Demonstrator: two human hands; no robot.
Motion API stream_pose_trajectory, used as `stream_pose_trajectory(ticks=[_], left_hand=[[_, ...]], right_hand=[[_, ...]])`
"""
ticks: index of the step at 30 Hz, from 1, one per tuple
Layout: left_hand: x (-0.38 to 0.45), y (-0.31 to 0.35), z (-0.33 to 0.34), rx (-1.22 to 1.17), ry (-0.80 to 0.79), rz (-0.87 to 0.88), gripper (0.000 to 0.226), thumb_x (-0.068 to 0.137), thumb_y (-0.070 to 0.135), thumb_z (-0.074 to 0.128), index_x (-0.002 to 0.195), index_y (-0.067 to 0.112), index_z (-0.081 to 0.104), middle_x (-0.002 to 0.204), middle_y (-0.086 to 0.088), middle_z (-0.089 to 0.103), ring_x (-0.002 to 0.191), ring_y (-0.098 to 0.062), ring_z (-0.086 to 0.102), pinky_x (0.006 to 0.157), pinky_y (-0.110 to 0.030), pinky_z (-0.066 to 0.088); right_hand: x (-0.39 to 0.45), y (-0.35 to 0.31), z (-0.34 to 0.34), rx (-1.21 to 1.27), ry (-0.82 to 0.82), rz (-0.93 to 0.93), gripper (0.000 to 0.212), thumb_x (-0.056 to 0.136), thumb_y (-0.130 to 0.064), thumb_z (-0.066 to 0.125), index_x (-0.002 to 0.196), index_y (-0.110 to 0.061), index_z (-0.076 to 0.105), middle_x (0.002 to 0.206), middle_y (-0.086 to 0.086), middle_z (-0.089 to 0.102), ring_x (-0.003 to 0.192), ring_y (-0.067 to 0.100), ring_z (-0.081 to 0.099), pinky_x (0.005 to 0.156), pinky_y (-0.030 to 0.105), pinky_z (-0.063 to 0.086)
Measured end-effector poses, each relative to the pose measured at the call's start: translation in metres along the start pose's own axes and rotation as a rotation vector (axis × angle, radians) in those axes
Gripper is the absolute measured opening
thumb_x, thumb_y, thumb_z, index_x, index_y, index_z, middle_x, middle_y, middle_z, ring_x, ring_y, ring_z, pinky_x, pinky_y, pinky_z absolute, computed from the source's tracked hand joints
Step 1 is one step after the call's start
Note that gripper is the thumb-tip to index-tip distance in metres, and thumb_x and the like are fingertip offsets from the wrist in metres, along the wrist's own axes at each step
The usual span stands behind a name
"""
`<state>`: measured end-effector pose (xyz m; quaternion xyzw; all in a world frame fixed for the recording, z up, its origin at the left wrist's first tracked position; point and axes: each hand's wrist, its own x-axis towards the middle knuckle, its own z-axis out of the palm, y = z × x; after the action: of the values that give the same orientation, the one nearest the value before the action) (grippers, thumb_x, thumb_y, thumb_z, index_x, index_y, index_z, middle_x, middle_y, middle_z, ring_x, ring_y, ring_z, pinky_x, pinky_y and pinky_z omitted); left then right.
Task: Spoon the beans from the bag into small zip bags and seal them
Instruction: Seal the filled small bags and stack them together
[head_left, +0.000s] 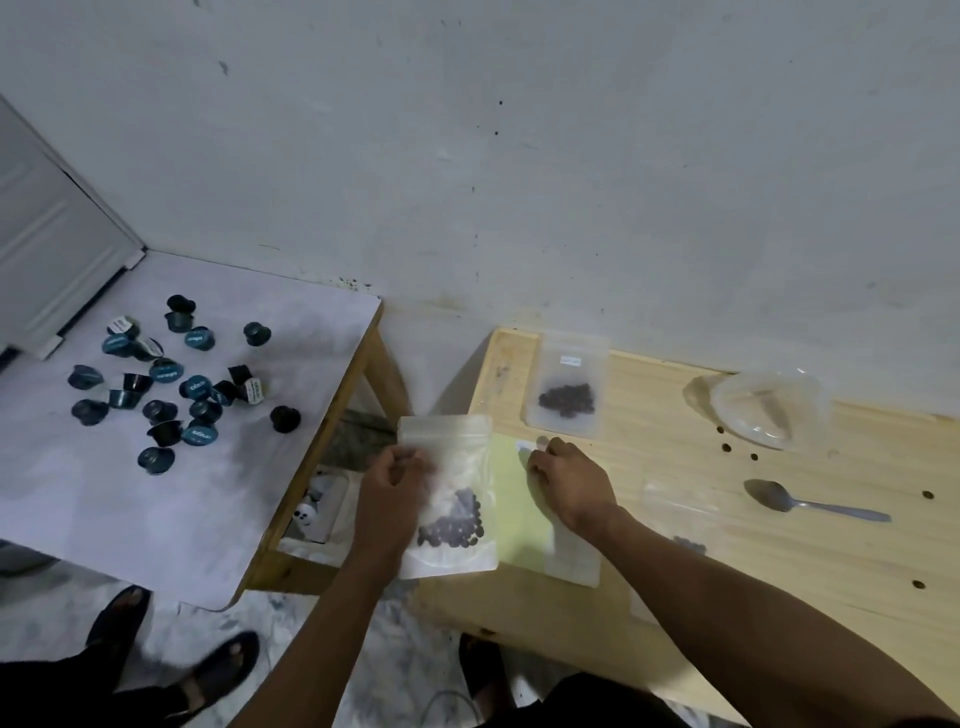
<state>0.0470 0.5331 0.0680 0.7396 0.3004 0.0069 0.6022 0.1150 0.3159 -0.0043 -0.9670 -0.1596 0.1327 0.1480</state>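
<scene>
My left hand (389, 493) grips a small frosted zip bag (457, 551) with dark beans in its lower half, held upright at the left edge of the wooden table (779, 545). My right hand (569, 483) rests on a pale green sheet (514, 514), its fingertips pinching a small white label at the sheet's top. A second filled zip bag (566, 382) lies flat at the table's back. A metal spoon (810, 501) lies to the right. A clear plastic bag (763, 405) sits crumpled at the back right. Another clear bag (680, 525) lies beside my right forearm.
Several loose beans (727, 447) are scattered on the wooden table. A white-topped table (156, 509) on the left carries several dark coffee capsules (171, 384). A wall stands close behind both tables. Sandalled feet (218, 670) are on the floor below.
</scene>
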Motion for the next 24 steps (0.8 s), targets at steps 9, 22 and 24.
stream_pose_trajectory(ticks=[9,22,24], left_hand=[[-0.003,-0.002,0.009,0.041,-0.027,0.029,0.007,0.095,0.026,0.06,0.091,0.021,0.063,0.084,-0.005,0.068,0.071,-0.015,0.059,0.06,-0.023,0.046],[-0.009,0.035,0.059,0.018,-0.177,0.055,0.014,0.097,0.025,0.056,0.089,0.016,0.063,0.077,-0.004,0.063,0.068,-0.015,0.056,0.059,-0.024,0.045],[-0.01,0.043,0.07,0.016,-0.214,0.068,0.014,0.096,0.024,0.056,0.088,0.015,0.063,0.08,-0.011,0.066,0.071,-0.018,0.059,0.062,-0.03,0.048]], right_hand=[[0.002,0.005,0.003,-0.008,-0.059,-0.048,0.025,0.094,-0.007,0.041,0.117,-0.009,0.052,0.129,0.01,0.048,0.111,0.029,0.046,0.087,0.038,0.042],[-0.048,0.031,-0.037,0.877,0.236,0.197,0.009,0.098,-0.014,0.051,0.09,-0.017,0.054,0.081,0.001,0.064,0.074,0.018,0.06,0.073,0.039,0.049],[-0.055,0.033,-0.058,0.959,0.267,0.233,0.009,0.095,-0.009,0.054,0.091,-0.015,0.059,0.082,-0.002,0.065,0.077,0.02,0.06,0.075,0.039,0.05]])
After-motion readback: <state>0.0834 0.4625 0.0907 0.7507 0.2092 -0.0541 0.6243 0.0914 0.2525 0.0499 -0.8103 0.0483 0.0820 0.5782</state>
